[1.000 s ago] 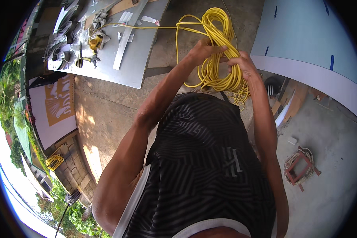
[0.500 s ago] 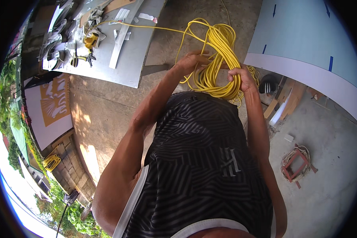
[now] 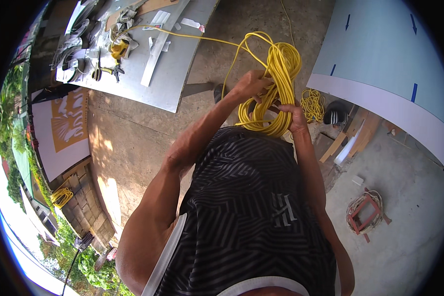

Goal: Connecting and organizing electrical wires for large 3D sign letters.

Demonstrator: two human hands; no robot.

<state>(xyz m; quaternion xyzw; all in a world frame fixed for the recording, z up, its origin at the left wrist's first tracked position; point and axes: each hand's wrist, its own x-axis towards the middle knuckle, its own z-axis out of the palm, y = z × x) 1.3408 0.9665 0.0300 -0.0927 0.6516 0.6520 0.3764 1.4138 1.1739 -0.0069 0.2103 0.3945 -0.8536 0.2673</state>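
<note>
In front of my torso hangs a thick coil of yellow cord (image 3: 284,64), gathered in long loops. My right hand (image 3: 296,118) grips its lower right side, fingers wrapped round the strands. On the coil's left side my left hand (image 3: 253,85) closes its fingers on some of the loops, partly hidden by them. A single strand leaves the top of the coil and runs left across to a yellow-and-black tool (image 3: 119,48) on the table. Beyond my right hand, a looser heap of yellow cord (image 3: 313,104) lies on the floor.
A grey-topped table (image 3: 170,93) with strips and tools stands at the far left. A large pale-blue panel (image 3: 380,44) fills the far right. Wood planks (image 3: 355,135) and a reddish frame wound with cord (image 3: 366,213) lie on the right. Another yellow coil (image 3: 61,197) hangs by the block wall.
The coil has dropped slightly toward me, with my right hand lower on it. My left hand has moved right and closed on the loops. The floor heap shows more fully.
</note>
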